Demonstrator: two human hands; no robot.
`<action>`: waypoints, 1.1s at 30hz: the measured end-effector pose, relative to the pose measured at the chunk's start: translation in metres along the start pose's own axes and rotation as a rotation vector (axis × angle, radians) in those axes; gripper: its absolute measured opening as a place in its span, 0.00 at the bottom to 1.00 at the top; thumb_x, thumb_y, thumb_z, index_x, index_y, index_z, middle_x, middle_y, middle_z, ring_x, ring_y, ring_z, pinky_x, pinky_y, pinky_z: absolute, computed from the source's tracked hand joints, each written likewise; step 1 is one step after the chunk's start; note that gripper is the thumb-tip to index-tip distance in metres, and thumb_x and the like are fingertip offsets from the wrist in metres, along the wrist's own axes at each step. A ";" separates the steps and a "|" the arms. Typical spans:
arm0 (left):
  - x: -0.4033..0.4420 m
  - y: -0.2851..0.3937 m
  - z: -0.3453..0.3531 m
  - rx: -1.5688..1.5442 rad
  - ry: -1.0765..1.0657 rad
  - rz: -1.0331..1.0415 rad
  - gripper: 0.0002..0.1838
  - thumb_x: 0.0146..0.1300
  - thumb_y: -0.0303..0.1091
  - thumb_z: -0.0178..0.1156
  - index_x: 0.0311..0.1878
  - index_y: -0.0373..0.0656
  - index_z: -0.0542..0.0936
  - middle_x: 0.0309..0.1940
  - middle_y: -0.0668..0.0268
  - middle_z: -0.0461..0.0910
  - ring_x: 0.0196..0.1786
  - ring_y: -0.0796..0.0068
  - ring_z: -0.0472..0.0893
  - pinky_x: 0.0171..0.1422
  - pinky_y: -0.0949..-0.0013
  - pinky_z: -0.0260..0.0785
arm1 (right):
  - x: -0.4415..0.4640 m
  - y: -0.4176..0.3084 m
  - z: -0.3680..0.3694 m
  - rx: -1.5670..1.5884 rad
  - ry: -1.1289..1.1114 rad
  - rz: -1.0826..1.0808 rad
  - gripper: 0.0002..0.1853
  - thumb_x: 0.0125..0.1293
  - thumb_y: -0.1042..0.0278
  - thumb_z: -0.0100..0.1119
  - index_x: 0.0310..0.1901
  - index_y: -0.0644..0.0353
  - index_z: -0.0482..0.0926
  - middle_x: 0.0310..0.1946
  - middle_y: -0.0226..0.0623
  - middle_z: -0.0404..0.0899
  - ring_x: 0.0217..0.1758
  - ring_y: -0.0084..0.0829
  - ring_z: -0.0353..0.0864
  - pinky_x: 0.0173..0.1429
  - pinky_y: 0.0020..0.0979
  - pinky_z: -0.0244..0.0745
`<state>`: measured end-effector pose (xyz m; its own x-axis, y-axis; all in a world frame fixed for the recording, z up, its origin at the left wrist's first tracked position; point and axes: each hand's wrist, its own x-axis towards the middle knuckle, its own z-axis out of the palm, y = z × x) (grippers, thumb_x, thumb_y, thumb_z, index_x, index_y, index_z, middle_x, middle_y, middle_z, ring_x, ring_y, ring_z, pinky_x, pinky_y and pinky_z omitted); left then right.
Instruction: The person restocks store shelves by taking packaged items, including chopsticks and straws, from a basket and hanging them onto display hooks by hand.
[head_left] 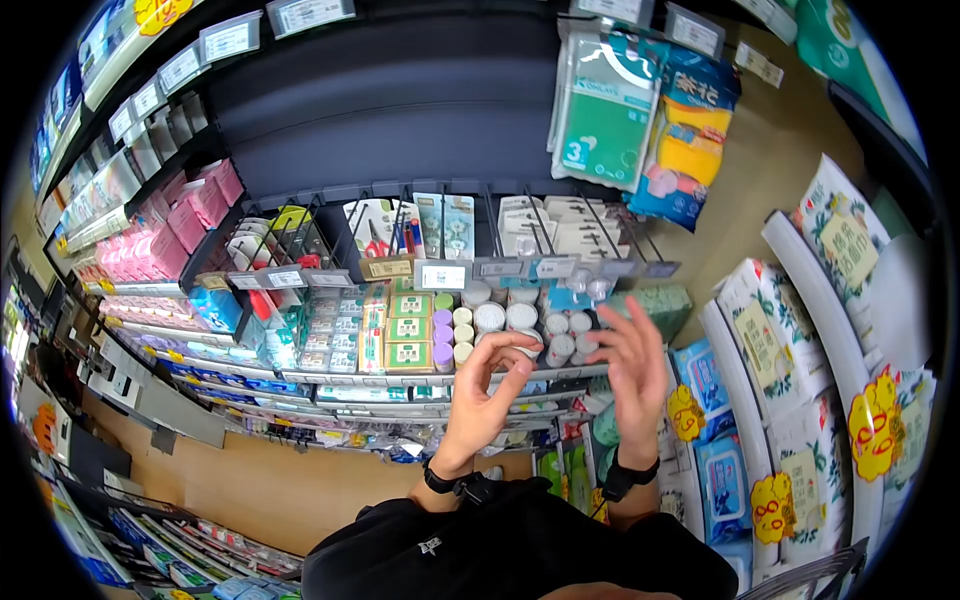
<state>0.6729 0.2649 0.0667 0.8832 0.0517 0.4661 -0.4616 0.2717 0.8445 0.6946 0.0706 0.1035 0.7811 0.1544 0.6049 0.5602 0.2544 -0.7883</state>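
Observation:
My left hand is curled at the shelf's front edge, thumb and fingers closed at a white-lidded container. Its body is mostly hidden by the fingers. To the right, my right hand is raised with its fingers apart and nothing in it. It is nearest to a group of small grey-white-lidded containers. Behind my left hand stand larger containers with white lids. Purple-lidded containers and cream-lidded ones stand in rows to the left.
Green-and-tan boxes stand farther left on the shelf. Metal hooks with price tags jut out above it. Glove packs hang at upper right. Tissue packs and blue wipe packs fill the right-hand shelves.

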 end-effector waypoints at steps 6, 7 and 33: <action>-0.037 0.007 0.006 0.066 -0.074 -0.106 0.13 0.73 0.25 0.58 0.58 0.35 0.76 0.48 0.61 0.83 0.47 0.77 0.80 0.57 0.71 0.72 | -0.066 -0.021 0.000 0.035 -0.110 0.169 0.36 0.73 0.75 0.53 0.79 0.67 0.51 0.67 0.52 0.74 0.57 0.34 0.82 0.60 0.33 0.75; -0.045 0.010 0.006 0.057 -0.077 -0.118 0.13 0.73 0.26 0.58 0.58 0.35 0.76 0.48 0.61 0.83 0.47 0.77 0.80 0.57 0.71 0.72 | -0.076 -0.024 0.000 0.034 -0.115 0.180 0.36 0.73 0.75 0.53 0.79 0.67 0.51 0.67 0.51 0.74 0.56 0.34 0.82 0.59 0.32 0.75; -0.244 0.086 0.036 0.007 -0.210 -0.201 0.12 0.75 0.31 0.56 0.55 0.33 0.77 0.39 0.59 0.85 0.39 0.75 0.82 0.48 0.73 0.71 | -0.311 -0.139 0.064 0.137 0.237 0.267 0.37 0.73 0.62 0.58 0.77 0.67 0.53 0.51 0.52 0.81 0.47 0.32 0.83 0.53 0.30 0.75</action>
<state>0.4147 0.2412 0.0346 0.9208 -0.2025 0.3334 -0.2806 0.2497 0.9268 0.3558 0.0481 0.0320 0.9457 0.0119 0.3248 0.2986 0.3628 -0.8827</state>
